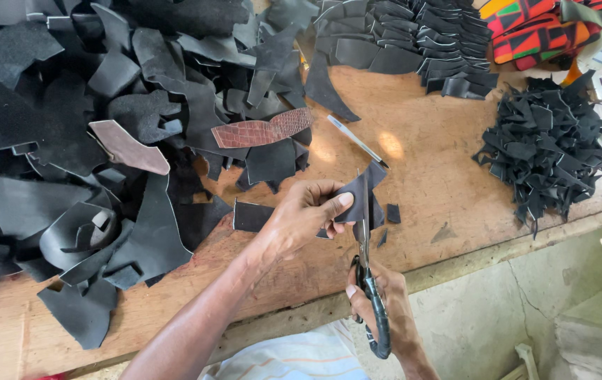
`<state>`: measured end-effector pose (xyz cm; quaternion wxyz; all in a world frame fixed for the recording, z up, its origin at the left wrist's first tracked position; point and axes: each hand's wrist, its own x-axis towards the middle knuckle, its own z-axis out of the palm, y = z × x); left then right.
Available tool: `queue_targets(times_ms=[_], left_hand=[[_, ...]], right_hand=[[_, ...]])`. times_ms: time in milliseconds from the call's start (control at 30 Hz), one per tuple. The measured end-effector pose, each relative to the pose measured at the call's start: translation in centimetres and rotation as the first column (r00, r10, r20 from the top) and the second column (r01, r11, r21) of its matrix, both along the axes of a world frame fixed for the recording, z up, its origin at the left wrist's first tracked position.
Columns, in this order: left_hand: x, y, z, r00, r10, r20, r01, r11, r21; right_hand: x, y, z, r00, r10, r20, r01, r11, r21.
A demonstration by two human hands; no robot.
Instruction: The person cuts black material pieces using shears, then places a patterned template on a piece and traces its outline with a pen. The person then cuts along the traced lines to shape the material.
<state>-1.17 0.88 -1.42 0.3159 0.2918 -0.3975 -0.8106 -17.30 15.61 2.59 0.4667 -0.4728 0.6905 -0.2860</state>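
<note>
The left hand (301,214) pinches a small, matte black leather piece (359,197) above the scuffed wooden worktop (427,162). The right hand (382,302) clenches the black-handled scissors (366,271), whose slim steel blades stand upright against the piece. Around them lie floppy black leather offcuts (69,141), a reddish scale-embossed strip (262,131), a pale pen (357,141) and a tangled heap of jagged black trimmings (547,148)

Scissor handles (377,317) are mostly buried in the right hand (385,309), so the finger loops don't show. Left hand (301,214) covers part of the black piece (357,200). Further left of it, the scrap heap (69,141) runs off the frame edge.
</note>
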Motion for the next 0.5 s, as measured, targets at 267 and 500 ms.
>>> queue_targets(times_ms=[267,500], left_hand=[[0.15,-0.08,-0.17,1.0,-0.007,-0.029,0.008,1.0,0.03],[0.41,0.0,-0.52,0.998,-0.013,-0.06,0.018,0.996,0.092]], right_hand=[[-0.2,0.6,-0.61,0.999,-0.01,0.048,0.011,1.0,-0.023],[-0.27,0.84,-1.0,0.998,-0.035,0.049,0.034,0.999,0.013]])
